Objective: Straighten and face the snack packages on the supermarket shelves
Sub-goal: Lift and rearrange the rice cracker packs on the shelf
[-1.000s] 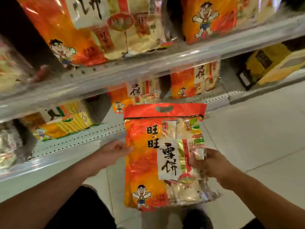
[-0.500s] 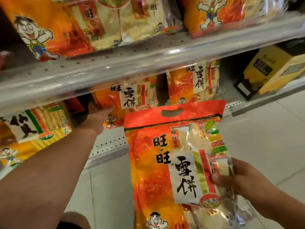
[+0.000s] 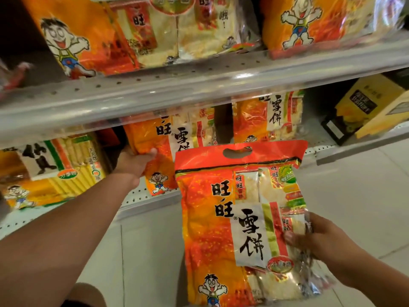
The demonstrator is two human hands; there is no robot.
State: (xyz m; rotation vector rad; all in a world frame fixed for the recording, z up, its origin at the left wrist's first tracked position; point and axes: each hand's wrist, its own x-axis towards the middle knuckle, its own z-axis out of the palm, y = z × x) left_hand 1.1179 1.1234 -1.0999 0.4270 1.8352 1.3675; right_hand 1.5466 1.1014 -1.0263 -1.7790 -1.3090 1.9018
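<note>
My right hand [image 3: 318, 238] grips the right edge of a large orange-red rice-cracker bag [image 3: 221, 218], held upright in front of the lower shelf, label facing me. My left hand [image 3: 135, 161] reaches into the lower shelf and grips the left edge of an identical orange bag [image 3: 163, 138] standing there. Another matching bag [image 3: 265, 116] stands further right on the same shelf. A yellow-green snack bag [image 3: 55, 171] stands to the left of my left hand.
The upper shelf [image 3: 199, 85] carries more orange bags [image 3: 88, 34] leaning forward. A yellow and black box [image 3: 365, 107] lies on the lower shelf at far right. Pale floor tiles [image 3: 354, 185] stretch to the right.
My left hand has closed on the edge of the shelf bag it was reaching toward. The bag in my right hand now sits closer to the camera and slightly right.
</note>
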